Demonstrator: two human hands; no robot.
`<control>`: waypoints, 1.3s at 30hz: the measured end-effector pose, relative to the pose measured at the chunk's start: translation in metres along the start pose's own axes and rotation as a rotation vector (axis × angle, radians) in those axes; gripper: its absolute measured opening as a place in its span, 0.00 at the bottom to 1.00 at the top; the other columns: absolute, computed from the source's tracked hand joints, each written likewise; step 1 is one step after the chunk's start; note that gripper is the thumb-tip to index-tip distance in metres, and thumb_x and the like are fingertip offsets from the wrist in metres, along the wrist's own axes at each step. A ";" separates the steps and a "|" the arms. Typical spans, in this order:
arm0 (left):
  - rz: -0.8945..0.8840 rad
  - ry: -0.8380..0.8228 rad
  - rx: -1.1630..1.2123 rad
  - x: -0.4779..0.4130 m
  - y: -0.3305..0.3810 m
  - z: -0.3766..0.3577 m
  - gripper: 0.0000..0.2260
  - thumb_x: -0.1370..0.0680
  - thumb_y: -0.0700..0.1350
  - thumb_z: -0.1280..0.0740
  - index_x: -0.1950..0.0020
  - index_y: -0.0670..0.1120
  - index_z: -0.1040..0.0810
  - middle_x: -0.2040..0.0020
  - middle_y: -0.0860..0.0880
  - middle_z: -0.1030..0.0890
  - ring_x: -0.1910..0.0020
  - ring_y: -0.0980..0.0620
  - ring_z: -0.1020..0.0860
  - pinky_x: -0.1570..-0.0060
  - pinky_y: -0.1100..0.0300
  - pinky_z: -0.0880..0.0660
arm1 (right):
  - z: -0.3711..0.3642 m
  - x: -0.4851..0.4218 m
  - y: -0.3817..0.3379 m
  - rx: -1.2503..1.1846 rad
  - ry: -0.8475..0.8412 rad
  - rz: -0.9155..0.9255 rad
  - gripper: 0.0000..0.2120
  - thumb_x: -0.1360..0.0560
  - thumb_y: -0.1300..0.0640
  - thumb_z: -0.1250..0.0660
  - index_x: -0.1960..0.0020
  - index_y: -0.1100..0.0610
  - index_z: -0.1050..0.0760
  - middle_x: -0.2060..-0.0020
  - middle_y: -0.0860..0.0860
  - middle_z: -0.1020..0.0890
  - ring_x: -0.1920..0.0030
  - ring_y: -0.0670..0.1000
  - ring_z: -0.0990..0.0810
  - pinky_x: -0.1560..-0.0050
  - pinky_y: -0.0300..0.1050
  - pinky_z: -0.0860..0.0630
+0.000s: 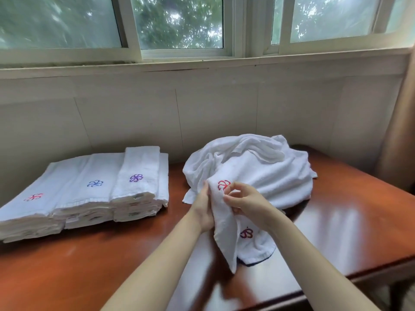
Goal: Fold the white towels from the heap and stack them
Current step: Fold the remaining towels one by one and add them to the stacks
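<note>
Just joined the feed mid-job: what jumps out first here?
At centre, the left hand and right hand grip a white towel with a red flower mark. The rumpled heap sits behind it on the wooden table. The stacks of folded towels lie left.

The heap (258, 173) lies on the table (336, 209), at its far side against the wall (202, 120). Left of the heap, well apart, three stacks (94, 189) sit side by side on the table. Just before the heap a towel (222, 221) hangs between the left hand (203, 207), which grips its left side, and the right hand (247, 200), which pinches its right side. A second towel (253, 241) lies on the table beneath it. The window (179, 23) is above and behind the heap, and a curtain (402, 131) hangs to the heap's right.
</note>
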State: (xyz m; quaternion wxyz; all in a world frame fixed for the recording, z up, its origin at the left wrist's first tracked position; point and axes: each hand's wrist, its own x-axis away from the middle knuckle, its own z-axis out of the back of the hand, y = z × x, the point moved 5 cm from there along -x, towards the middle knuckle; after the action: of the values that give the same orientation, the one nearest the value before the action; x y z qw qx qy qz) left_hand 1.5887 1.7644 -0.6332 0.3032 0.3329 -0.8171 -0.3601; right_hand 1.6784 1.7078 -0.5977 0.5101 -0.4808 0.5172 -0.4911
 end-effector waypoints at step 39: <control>-0.054 0.942 -1.691 0.239 0.086 0.338 0.14 0.21 0.38 0.45 0.41 0.46 0.25 0.39 0.45 0.26 0.41 0.45 0.29 0.42 0.54 0.30 | -0.177 -0.045 0.105 1.409 -0.360 -0.227 0.16 0.19 0.51 0.45 0.43 0.61 0.25 0.41 0.57 0.22 0.44 0.56 0.24 0.49 0.44 0.31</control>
State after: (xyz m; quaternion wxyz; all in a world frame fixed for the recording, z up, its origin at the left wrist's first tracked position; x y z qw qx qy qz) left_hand 1.1705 1.7577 -0.6927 0.7305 0.1336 -0.0745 -0.6655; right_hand 1.5022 1.7621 -0.7006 0.7210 -0.1625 -0.0657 -0.6703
